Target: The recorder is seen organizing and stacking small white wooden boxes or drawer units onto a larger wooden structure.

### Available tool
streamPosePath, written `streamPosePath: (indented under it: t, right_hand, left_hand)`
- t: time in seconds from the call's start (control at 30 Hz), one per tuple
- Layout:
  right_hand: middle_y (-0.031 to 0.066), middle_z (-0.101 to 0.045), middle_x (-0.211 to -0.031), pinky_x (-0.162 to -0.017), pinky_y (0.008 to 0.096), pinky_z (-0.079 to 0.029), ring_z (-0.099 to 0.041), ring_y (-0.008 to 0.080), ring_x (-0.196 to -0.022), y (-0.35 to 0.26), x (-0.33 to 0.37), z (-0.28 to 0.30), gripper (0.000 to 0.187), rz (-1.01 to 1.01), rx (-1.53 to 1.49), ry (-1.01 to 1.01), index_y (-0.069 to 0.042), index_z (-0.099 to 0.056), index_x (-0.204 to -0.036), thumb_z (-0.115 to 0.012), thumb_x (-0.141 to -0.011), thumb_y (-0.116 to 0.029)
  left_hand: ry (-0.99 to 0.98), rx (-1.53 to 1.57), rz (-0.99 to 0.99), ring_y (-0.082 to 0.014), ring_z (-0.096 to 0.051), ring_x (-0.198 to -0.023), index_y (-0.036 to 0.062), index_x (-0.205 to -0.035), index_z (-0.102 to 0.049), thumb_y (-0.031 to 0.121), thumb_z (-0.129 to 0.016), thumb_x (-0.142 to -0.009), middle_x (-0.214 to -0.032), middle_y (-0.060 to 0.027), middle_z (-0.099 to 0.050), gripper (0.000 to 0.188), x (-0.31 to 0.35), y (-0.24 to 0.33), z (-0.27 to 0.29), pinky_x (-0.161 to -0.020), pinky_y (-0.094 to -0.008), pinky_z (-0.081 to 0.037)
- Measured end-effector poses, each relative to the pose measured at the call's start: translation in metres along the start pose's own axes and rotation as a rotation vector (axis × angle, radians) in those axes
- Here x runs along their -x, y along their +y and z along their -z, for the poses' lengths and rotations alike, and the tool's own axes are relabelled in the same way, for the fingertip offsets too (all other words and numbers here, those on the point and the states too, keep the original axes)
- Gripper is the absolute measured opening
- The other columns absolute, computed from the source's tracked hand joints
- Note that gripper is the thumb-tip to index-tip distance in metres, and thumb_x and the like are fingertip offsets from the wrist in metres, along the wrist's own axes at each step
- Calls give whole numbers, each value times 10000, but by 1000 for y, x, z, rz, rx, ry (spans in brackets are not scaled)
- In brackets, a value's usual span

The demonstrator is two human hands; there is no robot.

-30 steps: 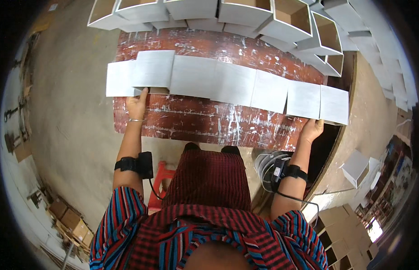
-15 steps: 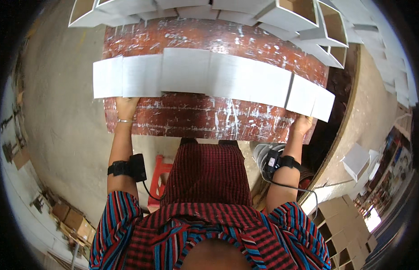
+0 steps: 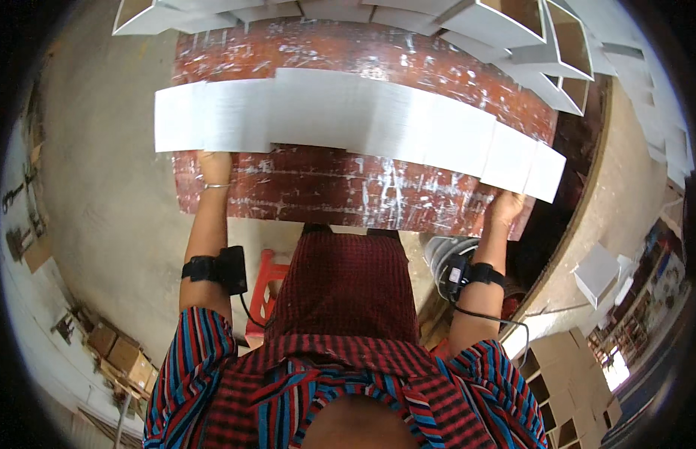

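Note:
A long row of white boxes (image 3: 318,108) stretches side to side above the red-brown table (image 3: 303,179); only their flat, pale faces show. The faces sit edge to edge, with small steps between them. At the near edge on the left, my left hand (image 3: 215,166) is closed on the row, its fingers hidden behind the white faces. Toward the right end, my right hand (image 3: 505,206) grips the near edge in the same way, fingers out of sight too. Whether the row rests on the table or hangs just above it, I cannot tell.
More white boxes (image 3: 505,21) with brown open insides are piled along the table's far edge and far right. A red plastic stool (image 3: 267,288) stands by my left leg. Brown cartons (image 3: 127,352) lie at the lower left.
Both hands and the white row have shifted slightly away from me. The dark gap between the boxes near the right end has closed up.

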State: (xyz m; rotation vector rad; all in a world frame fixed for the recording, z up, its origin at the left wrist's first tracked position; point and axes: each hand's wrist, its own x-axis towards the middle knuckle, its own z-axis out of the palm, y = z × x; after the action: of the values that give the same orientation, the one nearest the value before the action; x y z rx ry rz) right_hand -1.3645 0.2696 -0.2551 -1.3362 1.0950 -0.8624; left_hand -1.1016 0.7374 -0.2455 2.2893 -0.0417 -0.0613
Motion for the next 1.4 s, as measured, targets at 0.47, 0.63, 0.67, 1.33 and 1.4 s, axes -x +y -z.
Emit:
streamPosePath:
  t: [0.47,0.63,0.67,1.33,1.4]
  right_hand:
    - [228,-557,-816,-672,365,-418,-539,357,-781,-124,-43,-52,274,128,1198,-481,27,-525,-888,-496,-767,-217]
    - [275,-529,-868,-772,394,-387,-503,383,-871,-109,-53,-65,471,22,1496,-634,38,-401,-1063,-500,-754,-304]
    - [275,-529,-868,-772,394,-387,-503,383,-871,-103,-56,-62,471,20,1502,-624,38,-401,-1063,-500,-754,-304]
    - [190,-523,-935,-787,322,-375,-510,283,-887,-78,-21,-34,307,182,741,-375,1,-378,-1064,-444,-765,-19]
    - [113,-461,-1006,-820,263,-335,-439,176,-945,-76,-10,-37,391,118,342,-293,7,-324,-1113,-432,-744,75]
  left_hand:
    - [-151,-481,20,-376,-530,-668,-7,-852,-561,366,-470,-769,-683,-245,-537,392,-50,98,77,-588,-391,-413]
    - [-259,-703,2,-416,-505,-770,-4,-923,-496,339,-438,-786,-764,-276,-533,374,-69,69,45,-678,-453,-400]
    - [-280,-651,2,-422,-503,-773,1,-973,-470,341,-437,-786,-774,-283,-529,390,-70,68,46,-679,-452,-400]
    - [-114,-2,78,-197,-537,-770,-67,-916,-498,48,-513,-754,-859,-156,-570,199,-36,63,51,-690,-293,-410]
    - [-11,120,63,-169,-522,-772,-60,-909,-500,27,-518,-750,-862,-123,-564,182,-22,57,52,-681,-272,-408]
